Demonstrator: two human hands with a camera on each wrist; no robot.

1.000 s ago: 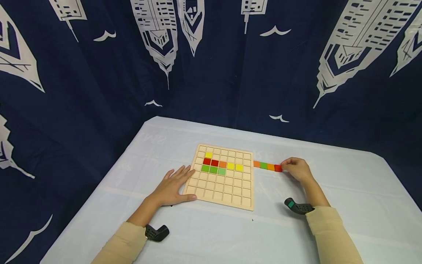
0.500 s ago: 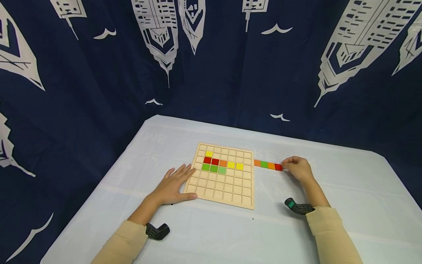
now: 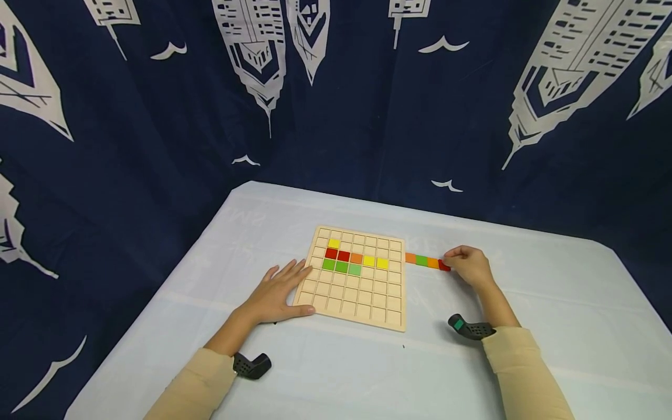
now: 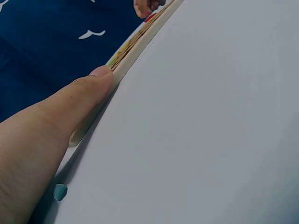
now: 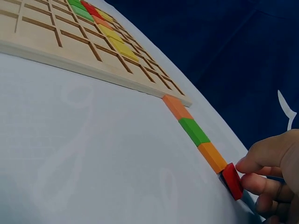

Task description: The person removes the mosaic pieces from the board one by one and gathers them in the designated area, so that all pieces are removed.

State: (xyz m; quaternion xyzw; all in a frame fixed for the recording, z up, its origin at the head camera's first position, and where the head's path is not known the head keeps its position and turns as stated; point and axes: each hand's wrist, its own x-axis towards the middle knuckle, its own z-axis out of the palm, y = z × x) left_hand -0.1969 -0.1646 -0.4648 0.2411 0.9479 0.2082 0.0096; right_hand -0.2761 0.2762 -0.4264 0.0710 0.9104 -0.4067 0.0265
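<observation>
A wooden grid board [image 3: 362,302] lies on the white table, with several yellow, red, orange and green square tiles in its recesses. My left hand [image 3: 275,296] is spread at the board's left corner, its thumb [image 4: 96,81] against the front edge. Off the right side runs a row of tiles: an orange tile [image 5: 176,107], a green tile [image 5: 194,131] and another orange tile [image 5: 212,157]. At that row's outer end my right hand [image 3: 469,267] pinches a red tile [image 5: 232,181] between thumb and fingers. This tile is tipped up against the last orange one.
A dark blue curtain [image 3: 341,134] with white buildings hangs behind the table [image 3: 577,291]. Black wrist devices sit on the left wrist [image 3: 253,366] and the right wrist [image 3: 471,328]. A small teal bit [image 4: 60,192] lies near my left hand.
My right hand has shifted slightly left over the red tile, covering more of it in the head view. The left hand and the board stay where they were.
</observation>
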